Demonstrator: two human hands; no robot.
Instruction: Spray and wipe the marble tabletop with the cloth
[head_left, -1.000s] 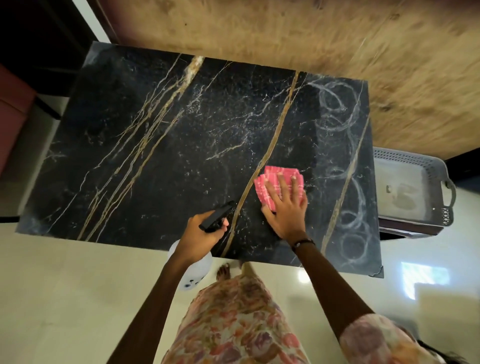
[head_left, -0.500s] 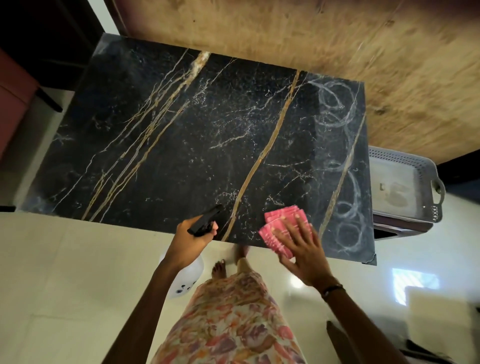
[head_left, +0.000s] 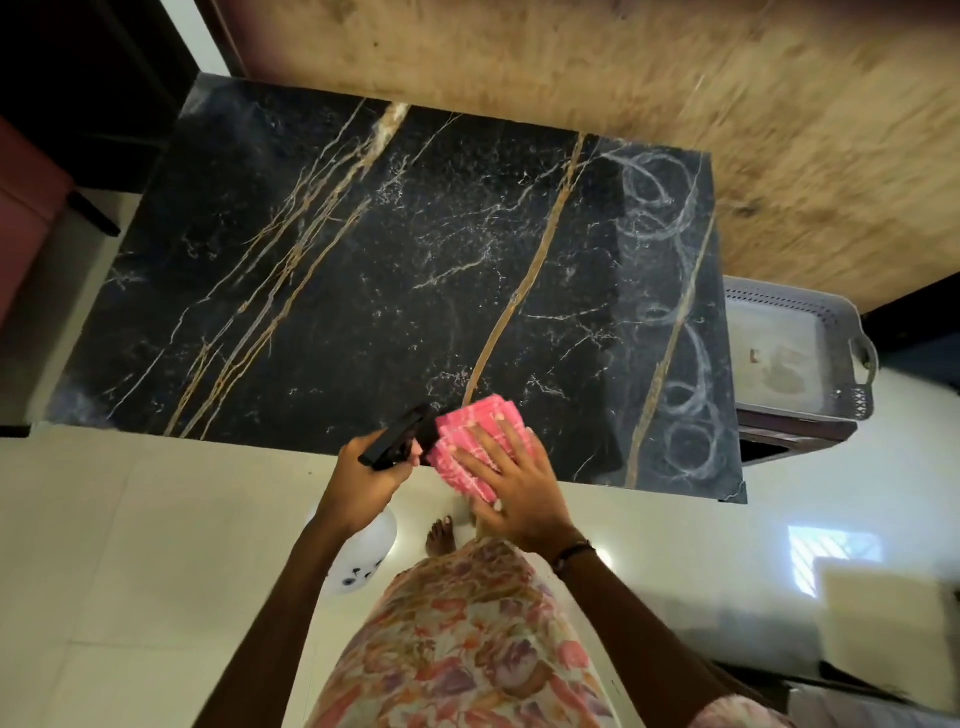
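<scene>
The black marble tabletop (head_left: 363, 270) with gold and white veins fills the middle of the view. White swirl smears mark its right strip. My right hand (head_left: 511, 480) presses flat on a folded pink cloth (head_left: 470, 444) at the table's near edge, where part of the cloth overhangs the edge. My left hand (head_left: 363, 475) grips the black trigger head of a spray bottle (head_left: 397, 441), right beside the cloth. The bottle's white body (head_left: 363, 556) hangs below the tabletop level, partly hidden by my forearm.
A grey plastic tray (head_left: 841, 332) sits on a lower stand just past the table's right edge. A wooden surface (head_left: 675, 104) borders the far side. Cream floor tiles and my bare foot (head_left: 440, 538) lie below. A reddish seat (head_left: 21, 218) stands at far left.
My right hand slid the cloth from mid-table down to the near edge, then leftward until it sits beside the sprayer. My left hand kept hold of the bottle.
</scene>
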